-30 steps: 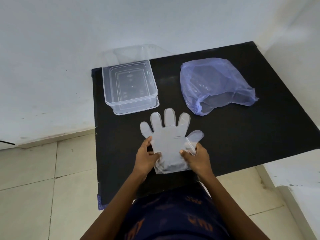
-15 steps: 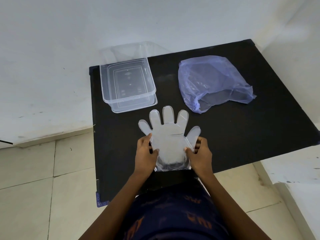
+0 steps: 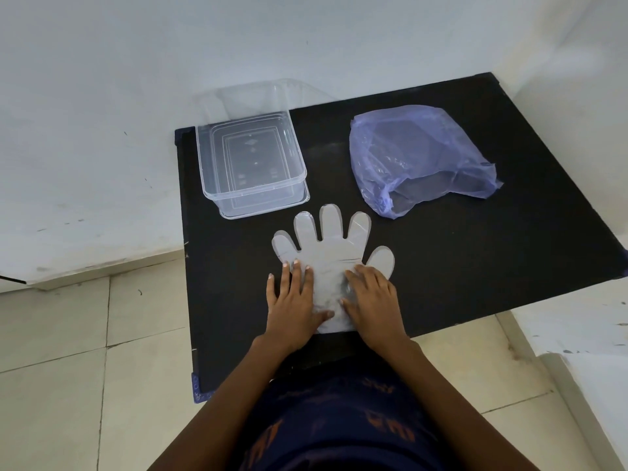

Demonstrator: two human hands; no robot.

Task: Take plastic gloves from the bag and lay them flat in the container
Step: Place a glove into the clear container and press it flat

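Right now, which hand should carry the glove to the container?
Probably the left hand: it rests on the glove on the side nearer the container, which stands to the far left. The right hand would cross over.

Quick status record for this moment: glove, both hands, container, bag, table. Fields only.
glove: clear plastic glove lying flat on the table, fingers pointing away from the person
left hand: left hand flat, pressing the glove's cuff side
right hand: right hand flat, pressing the glove's other side
container: clear container no glove visible inside
bag: blue bag mouth toward the person
table: black table

Purple bag (image 3: pixel 418 158), black table (image 3: pixel 475 253)
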